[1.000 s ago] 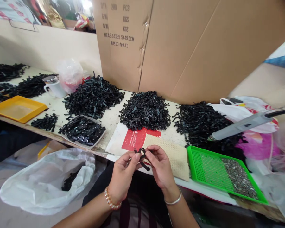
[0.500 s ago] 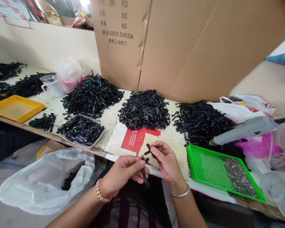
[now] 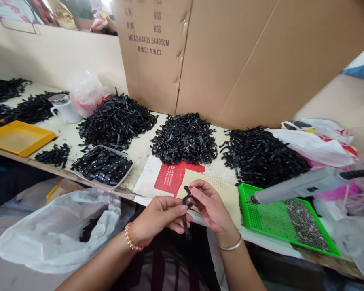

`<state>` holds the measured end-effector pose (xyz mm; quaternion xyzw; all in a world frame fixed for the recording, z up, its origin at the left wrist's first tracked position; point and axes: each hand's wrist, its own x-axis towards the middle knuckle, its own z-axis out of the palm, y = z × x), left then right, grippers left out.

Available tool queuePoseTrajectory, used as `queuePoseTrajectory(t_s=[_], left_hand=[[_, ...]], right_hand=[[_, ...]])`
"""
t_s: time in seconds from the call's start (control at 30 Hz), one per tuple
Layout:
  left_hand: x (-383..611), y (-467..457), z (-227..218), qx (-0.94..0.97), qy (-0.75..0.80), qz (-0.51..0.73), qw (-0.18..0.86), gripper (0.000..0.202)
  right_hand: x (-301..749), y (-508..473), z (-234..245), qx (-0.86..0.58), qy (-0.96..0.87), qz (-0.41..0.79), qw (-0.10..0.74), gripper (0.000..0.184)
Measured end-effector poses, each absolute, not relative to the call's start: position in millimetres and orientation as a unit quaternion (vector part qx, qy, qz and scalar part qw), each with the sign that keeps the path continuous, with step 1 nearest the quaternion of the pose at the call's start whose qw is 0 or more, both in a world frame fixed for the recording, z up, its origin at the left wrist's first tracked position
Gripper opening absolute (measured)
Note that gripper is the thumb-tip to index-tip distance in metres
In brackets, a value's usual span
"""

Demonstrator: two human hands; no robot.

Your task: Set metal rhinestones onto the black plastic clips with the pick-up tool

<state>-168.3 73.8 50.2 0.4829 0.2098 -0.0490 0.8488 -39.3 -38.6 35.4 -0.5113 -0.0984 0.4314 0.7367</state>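
Observation:
In front of my body, my left hand pinches a slim black strip with a round, holed lower end. My right hand is closed on a smaller black piece with a round tip; fingers hide part of it. The two black parts meet or overlap between my fingertips; whether they are joined I cannot tell. Beneath and behind the hands lie a cream textured mat and a red-and-white printed sheet. A heap of small black pieces rises just beyond.
To the right, a grey electric screwdriver hangs over a green tray of small metal parts. More black heaps, a clear tub, a yellow tray and a white mug line the bench. A cardboard box stands behind.
The right hand's piece has come left and down against the strip in my left hand. The screwdriver has swung left, over the green tray.

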Motion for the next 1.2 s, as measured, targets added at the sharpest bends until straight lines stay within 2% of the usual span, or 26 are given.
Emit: queuePoseTrajectory(t_s=[0.47, 0.67, 0.93, 1.2], left_hand=[[-163.5, 80.9, 41.5, 0.489, 0.214, -0.058, 0.844, 0.038], [-161.4, 78.7, 38.1, 0.492, 0.239, -0.032, 0.837, 0.039], [-159.0, 76.1, 38.8, 0.485, 0.238, -0.028, 0.841, 0.040], [-157.0, 75.5, 39.4, 0.463, 0.242, -0.029, 0.852, 0.040]], right_hand=[[-34.2, -40.0, 31.7, -0.505, -0.116, 0.456, 0.724, 0.032], [-29.9, -43.7, 26.6, -0.530, -0.203, 0.408, 0.715, 0.030], [-36.7, -38.7, 15.1, -0.522, -0.154, 0.401, 0.737, 0.034], [-36.5, -41.8, 10.3, -0.539, -0.192, 0.370, 0.732, 0.030]])
